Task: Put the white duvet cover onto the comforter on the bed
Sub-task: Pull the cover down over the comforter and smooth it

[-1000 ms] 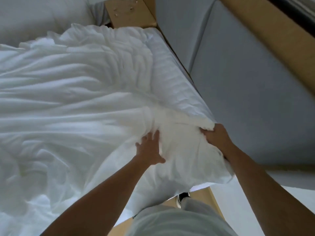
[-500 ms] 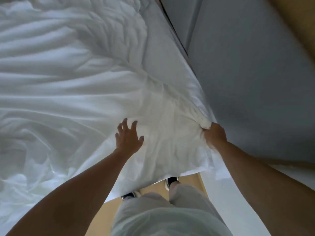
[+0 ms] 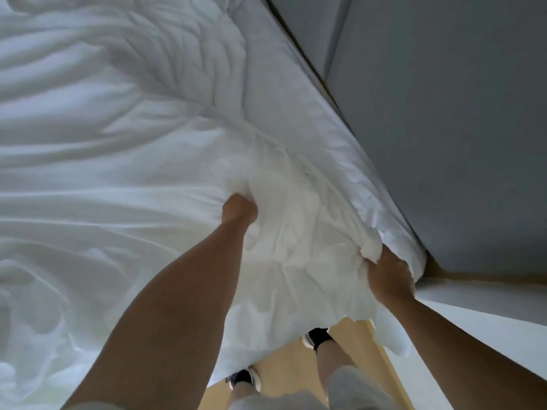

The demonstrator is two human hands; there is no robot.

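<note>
Left grip (image 3: 239,208) and right grip (image 3: 387,276) clench the duvet cover (image 3: 118,149) at the corner of the bed (image 3: 296,93).
Right grip holds the cover's edge, near the grey panel (image 3: 444,128); wooden floor (image 3: 290,362) shows below.

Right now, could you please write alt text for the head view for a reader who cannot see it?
A person grips a rumpled white duvet cover on a bed with both hands: the left hand bunches fabric on top, the right hand clutches the near corner beside a grey wall. Dark shoes show below.
</note>
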